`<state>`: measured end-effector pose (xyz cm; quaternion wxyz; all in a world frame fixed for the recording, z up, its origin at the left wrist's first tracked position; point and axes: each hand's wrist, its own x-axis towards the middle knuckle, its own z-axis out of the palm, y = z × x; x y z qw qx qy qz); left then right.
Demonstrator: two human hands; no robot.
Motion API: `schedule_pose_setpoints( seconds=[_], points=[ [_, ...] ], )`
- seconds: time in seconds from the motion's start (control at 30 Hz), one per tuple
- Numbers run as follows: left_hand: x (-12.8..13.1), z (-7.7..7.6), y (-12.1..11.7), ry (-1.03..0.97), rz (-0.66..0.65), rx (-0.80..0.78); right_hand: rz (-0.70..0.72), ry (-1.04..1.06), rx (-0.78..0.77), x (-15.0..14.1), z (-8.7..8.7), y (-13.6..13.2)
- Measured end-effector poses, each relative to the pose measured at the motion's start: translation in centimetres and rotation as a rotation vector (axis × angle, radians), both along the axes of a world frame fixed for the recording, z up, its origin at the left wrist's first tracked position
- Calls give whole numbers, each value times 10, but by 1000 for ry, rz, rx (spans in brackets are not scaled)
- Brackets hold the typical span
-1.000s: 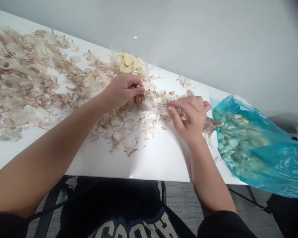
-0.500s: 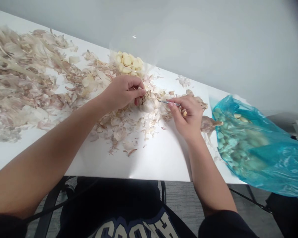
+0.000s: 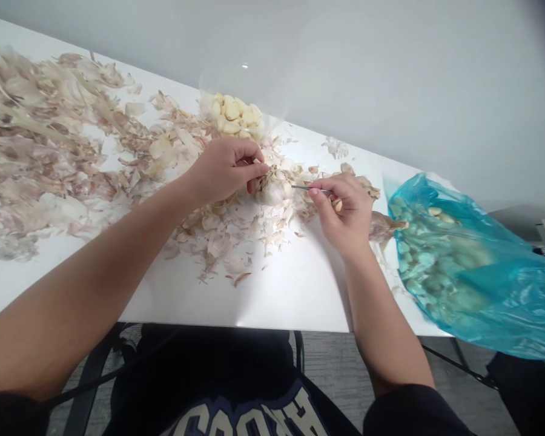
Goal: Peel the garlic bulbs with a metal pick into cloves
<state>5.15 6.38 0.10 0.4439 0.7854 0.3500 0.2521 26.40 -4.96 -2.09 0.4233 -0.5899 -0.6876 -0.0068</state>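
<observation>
Prising at the garlic bulb with a thin metal tool looks like the step in hand; the next move seems to call for a steady left grip and light tip pressure. The left hand pinches the bulb's dry, stringy end, the bulb lying just right of its fingertips. The right hand pinches the tool, thumb against forefinger, its tip reaching left to the bulb's side.

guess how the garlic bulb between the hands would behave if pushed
The garlic bulb might rock or roll, since its sides look rounded. Its papery outer layers are probably fragile and could flake off, given the loose skins scattered around it.
</observation>
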Motion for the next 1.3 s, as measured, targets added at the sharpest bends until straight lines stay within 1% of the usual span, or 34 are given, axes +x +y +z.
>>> schedule_pose_setpoints(
  seconds=[0.2, 0.4, 0.53, 0.6, 0.67, 0.73, 0.97, 1.1, 1.3],
  points=[
    [0, 0, 0, 17, -2, 25, 50, -12, 0, -2, 6, -3],
    [-1, -2, 1, -2, 2, 20, 54, -31, -27, 6, 12, -7],
    [0, -3, 2, -5, 9, -1, 67, -104, -78, 12, 15, -11],
    [0, -4, 2, -16, 9, -20, 40, -167, -78, 12, 15, -12],
    [0, -5, 3, -24, 10, -28, -17, -191, -49, 12, 15, -12],
    [0, -6, 4, -20, 2, -30, -50, -167, -33, 11, 14, -11],
    [-2, -4, 3, -11, -7, -42, -41, -104, -73, 4, 6, -5],
    [-1, -2, 3, 2, -9, -35, 4, -79, -82, 1, 3, -4],
    [-1, 0, 2, 18, -9, -33, 23, -151, -132, 7, 1, -4]
  ],
)
